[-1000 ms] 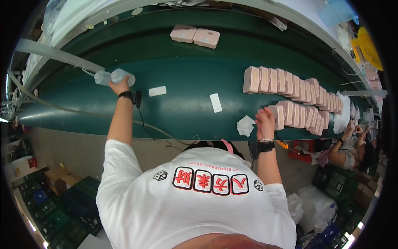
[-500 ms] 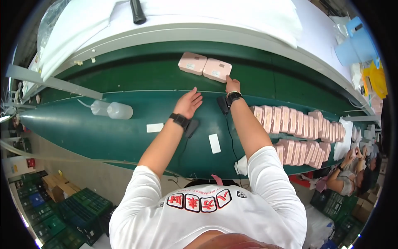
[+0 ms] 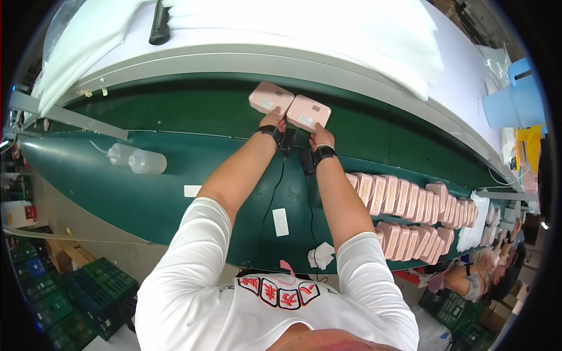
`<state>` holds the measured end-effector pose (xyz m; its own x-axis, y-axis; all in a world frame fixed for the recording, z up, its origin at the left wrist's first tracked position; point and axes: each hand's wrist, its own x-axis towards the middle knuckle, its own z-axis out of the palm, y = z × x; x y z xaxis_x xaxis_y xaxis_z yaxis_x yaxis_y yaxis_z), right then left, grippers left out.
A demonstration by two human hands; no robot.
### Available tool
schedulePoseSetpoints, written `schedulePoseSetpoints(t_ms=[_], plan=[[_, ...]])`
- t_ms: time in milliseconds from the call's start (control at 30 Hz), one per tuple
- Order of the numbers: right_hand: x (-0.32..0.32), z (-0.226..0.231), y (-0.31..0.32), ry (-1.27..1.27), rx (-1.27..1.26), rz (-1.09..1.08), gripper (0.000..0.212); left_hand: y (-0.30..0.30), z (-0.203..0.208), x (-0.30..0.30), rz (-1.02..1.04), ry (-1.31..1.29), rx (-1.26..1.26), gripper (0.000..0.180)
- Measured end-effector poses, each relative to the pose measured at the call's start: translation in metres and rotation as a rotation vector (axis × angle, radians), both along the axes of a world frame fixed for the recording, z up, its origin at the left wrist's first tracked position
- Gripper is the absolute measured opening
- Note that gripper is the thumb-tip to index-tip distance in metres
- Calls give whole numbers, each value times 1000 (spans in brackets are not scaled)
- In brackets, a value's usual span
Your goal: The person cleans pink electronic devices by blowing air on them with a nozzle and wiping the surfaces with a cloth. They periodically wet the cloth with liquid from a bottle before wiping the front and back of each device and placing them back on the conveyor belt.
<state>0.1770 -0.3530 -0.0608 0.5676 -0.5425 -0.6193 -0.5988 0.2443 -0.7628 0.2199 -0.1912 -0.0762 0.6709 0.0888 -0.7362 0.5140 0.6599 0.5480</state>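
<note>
Two pink rounded cases lie side by side on the far green strip of the bench, each with a white label and a small dark square on top. My left hand (image 3: 273, 119) grips the near edge of the left pink case (image 3: 270, 95), its thumb on the top. My right hand (image 3: 322, 136) grips the right pink case (image 3: 308, 110) at its near right edge, thumb over the top. The undersides of both cases and my fingertips beneath them are hidden. Black wrist devices with cables sit on both my wrists.
Two rows of pink cases (image 3: 404, 196) stand on the right of the green bench (image 3: 193, 225). Clear plastic bottles (image 3: 147, 162) stand at left. White cards (image 3: 281, 222) lie nearer me. A raised white shelf (image 3: 293, 29) spans the back. Another person (image 3: 477, 275) sits far right.
My left hand has gone from open in the air to gripping the left case. My right hand has shifted along the right case's edge toward its near side. The whole view has shifted slightly.
</note>
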Motion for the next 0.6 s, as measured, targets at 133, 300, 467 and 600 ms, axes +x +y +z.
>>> schedulePoseSetpoints(t_ms=[133,300,467,600], plan=[[-4,6,-14,-2,187,85,32,24,19,-25,317,-13,-199,44],[-29,27,-12,-128,266,216,33,89,69,-129,414,158,-1054,43],[-88,74,20,-243,376,341,27,137,67,-234,538,109,-1010,50],[-154,102,12,-260,572,354,24,143,19,-270,524,76,-1048,53]])
